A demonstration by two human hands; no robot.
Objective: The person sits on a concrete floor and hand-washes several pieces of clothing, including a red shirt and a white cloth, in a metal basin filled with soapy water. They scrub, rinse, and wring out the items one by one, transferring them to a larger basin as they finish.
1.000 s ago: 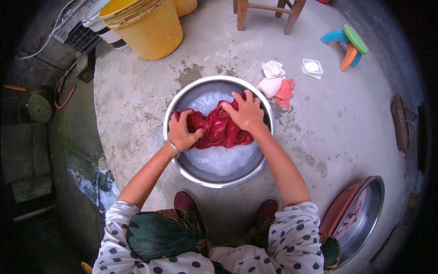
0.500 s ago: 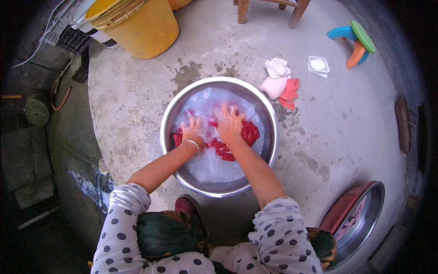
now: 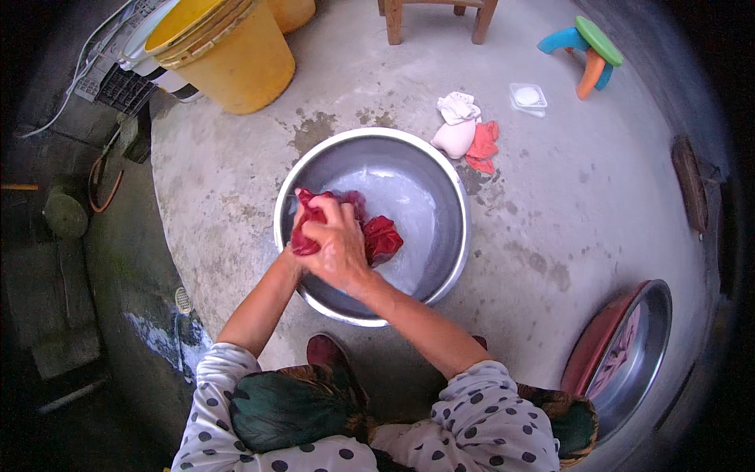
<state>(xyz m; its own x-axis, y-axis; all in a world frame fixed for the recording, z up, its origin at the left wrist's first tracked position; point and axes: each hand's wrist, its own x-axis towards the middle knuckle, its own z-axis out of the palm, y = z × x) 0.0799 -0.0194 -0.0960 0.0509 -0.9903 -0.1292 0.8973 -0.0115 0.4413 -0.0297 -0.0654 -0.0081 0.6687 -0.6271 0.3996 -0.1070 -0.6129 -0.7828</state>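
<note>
Sleeves: white with dark spots, pushed up so that both forearms are bare.
Trousers: green at the knees, with a dark red shoe in front, just short of the basin.
Second basin: at the person's right, reddish outside and metal inside, pink cloth in it.
Left hand: at the left side of the metal basin, against the bundle; its fingers are mostly hidden, so I cannot tell how far they close.
Right hand: over the left part of the bundle, its fingers curled round the fabric and holding it.
Red cloth: inside the basin's left half, bunched at the hands, one wet lump lying to the right of them; whether that lump touches the water is unclear.
Water: pale and cloudy, in the basin.
Small garments: pale pink and coral, touching, on the floor near the far right rim.
Tray: small and clear, holding a round white piece.
Toy stool: green top, blue and orange legs.
Bucket: large, yellow, far left.
Wooden stool: legs at the far edge.
</note>
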